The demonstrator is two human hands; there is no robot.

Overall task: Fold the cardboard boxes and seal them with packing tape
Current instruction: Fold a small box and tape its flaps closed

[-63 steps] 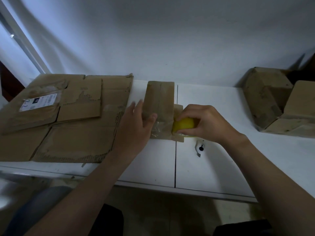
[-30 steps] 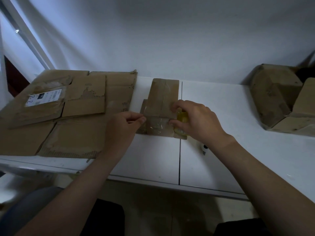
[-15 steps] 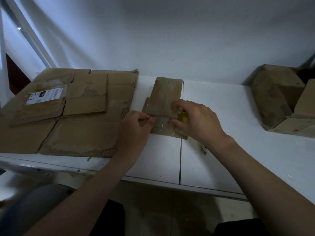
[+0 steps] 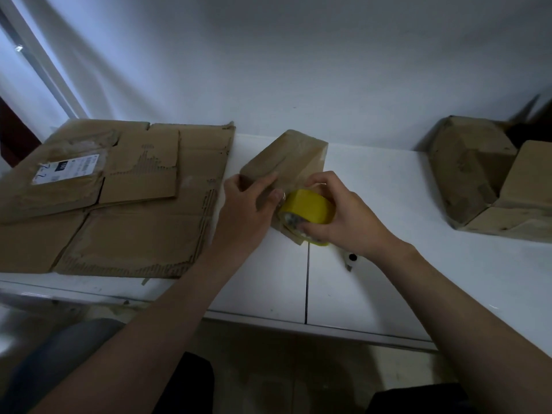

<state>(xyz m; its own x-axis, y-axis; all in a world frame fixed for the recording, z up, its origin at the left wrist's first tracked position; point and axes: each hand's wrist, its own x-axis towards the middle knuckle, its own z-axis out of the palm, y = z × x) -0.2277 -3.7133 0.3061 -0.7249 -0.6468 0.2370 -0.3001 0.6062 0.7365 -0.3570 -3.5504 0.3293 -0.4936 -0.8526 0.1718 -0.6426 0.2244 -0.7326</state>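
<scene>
A small brown cardboard box (image 4: 286, 158) stands tilted on the white table (image 4: 373, 282), its near end raised. My left hand (image 4: 249, 204) grips the box's near left side, thumb on top. My right hand (image 4: 337, 215) grips a yellow roll of packing tape (image 4: 307, 209) pressed against the box's near end. A strip of clear tape shines on the box beside the roll.
Flattened cardboard sheets (image 4: 119, 198), one with a white label, cover the table's left part. Two folded boxes (image 4: 484, 180) stand at the far right. A small white cutter (image 4: 352, 259) lies on the table under my right wrist. A white wall runs behind.
The box, flat on the table before, is now tilted up. My right hand has brought the yellow roll into view at the near end; my left hand moved onto the box's side.
</scene>
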